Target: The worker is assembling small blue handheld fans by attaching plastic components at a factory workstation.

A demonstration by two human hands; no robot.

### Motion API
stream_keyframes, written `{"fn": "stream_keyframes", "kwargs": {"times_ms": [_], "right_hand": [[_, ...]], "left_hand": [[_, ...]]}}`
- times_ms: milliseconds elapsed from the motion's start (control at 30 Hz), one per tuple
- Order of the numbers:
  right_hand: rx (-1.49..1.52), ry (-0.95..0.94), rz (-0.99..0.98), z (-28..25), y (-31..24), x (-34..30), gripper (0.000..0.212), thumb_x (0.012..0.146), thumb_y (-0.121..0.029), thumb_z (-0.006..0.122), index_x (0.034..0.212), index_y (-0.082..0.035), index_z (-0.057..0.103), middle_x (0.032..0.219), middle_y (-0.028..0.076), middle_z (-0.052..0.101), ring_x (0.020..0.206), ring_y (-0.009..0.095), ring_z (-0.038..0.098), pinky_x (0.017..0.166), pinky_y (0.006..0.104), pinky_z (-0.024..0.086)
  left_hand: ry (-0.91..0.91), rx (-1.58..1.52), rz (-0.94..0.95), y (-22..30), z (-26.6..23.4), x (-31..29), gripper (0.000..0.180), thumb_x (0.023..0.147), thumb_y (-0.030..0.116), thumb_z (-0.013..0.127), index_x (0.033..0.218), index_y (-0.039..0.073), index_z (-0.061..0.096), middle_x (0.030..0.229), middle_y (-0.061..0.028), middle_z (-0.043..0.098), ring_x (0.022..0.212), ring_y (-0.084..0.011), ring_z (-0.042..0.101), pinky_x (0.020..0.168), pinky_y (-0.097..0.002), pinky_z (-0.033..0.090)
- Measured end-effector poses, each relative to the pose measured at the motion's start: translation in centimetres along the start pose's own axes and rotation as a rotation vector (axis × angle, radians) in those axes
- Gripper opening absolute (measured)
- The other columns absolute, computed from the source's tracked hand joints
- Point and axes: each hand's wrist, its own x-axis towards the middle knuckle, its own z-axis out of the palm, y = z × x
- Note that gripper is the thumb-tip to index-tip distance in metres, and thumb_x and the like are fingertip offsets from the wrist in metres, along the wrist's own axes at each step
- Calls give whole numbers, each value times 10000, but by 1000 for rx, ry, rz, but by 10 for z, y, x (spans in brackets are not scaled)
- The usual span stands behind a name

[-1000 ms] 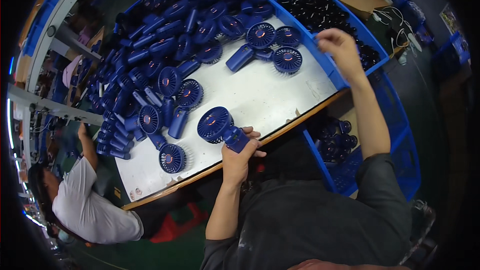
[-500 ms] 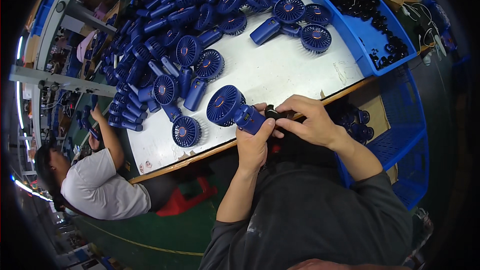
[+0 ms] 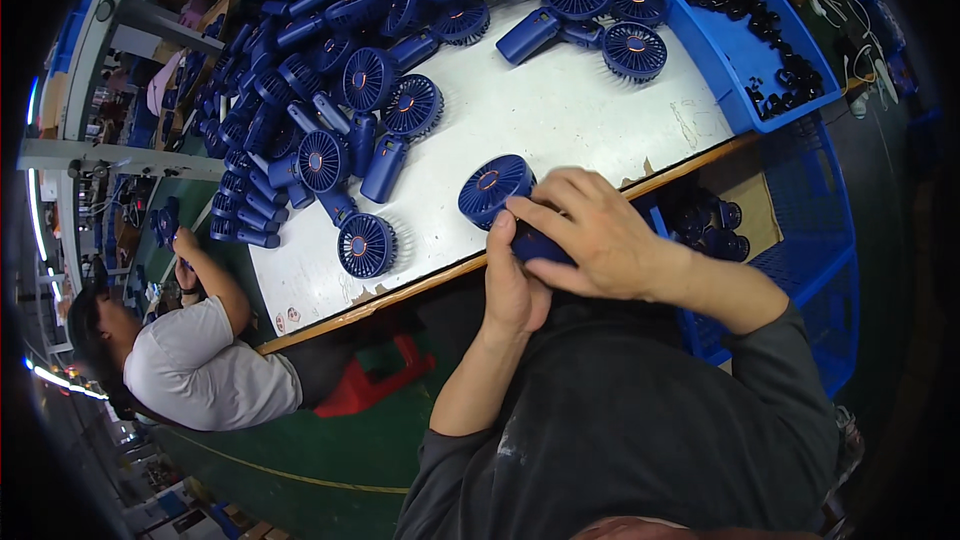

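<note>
A blue handheld fan (image 3: 497, 190) is held between my hands at the table's front edge, its round grille up and away from me. My left hand (image 3: 512, 290) is closed round the handle from the near side, thumb pointing up along it. Laid over the handle and the neck is my right hand (image 3: 610, 240), its fingers curled down onto the fan. Most of the handle is covered by my fingers. No black piece shows at my hands now; anything under my right palm is hidden. The closest loose fan (image 3: 367, 245) lies left of my hands on the white tabletop (image 3: 480, 120).
Many blue fans (image 3: 290, 90) are heaped at the table's left and back. At right stands a blue tray (image 3: 735, 60) with small black curved parts (image 3: 790, 90). Below it a blue crate (image 3: 815, 290) holds more fans. A co-worker (image 3: 200, 360) sits at left, near a red stool (image 3: 370, 380).
The fan in my hands has shifted right and slightly up. My right hand went from pinching a small black part at the handle's end to covering the handle and neck.
</note>
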Motion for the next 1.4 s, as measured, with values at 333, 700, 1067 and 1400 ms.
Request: {"fn": "stream_keyframes", "kwargs": {"times_ms": [333, 700, 1067, 1400], "right_hand": [[935, 474, 649, 31, 21, -122, 545, 850, -151, 689, 1324, 14, 476, 1001, 42, 574, 904, 127, 562, 814, 287, 478], [-1, 87, 1501, 101, 190, -386, 431, 826, -149, 689, 1179, 80, 596, 1125, 262, 661, 1073, 362, 643, 943, 397, 479], [301, 138, 226, -1, 10, -55, 679, 751, -133, 795, 1358, -25, 511, 1370, 190, 513, 1294, 343, 489, 1051, 412, 422], [807, -318, 186, 12, -12, -25, 397, 853, -328, 751, 1050, -10, 616, 882, 192, 686, 797, 342, 692, 700, 391, 535]], "left_hand": [[96, 1845, 914, 96, 0, -15, 1014, 814, 405, 751, 1466, -146, 204, 1516, -360, 243, 1433, -499, 216, 1180, -504, 209], [850, 1335, 486, 114, -116, -39, 919, 790, 229, 796, 1472, -95, 273, 1295, -249, 466, 1168, -334, 498, 1013, -407, 412], [49, 839, 468, 95, -67, -79, 764, 772, 43, 800, 1428, -35, 415, 1326, -178, 555, 1190, -246, 575, 1034, -367, 450], [-142, 73, 66, 41, -67, -12, 777, 857, 420, 744, 1403, -39, 434, 1328, -224, 555, 1139, -271, 617, 974, -401, 510]]}}
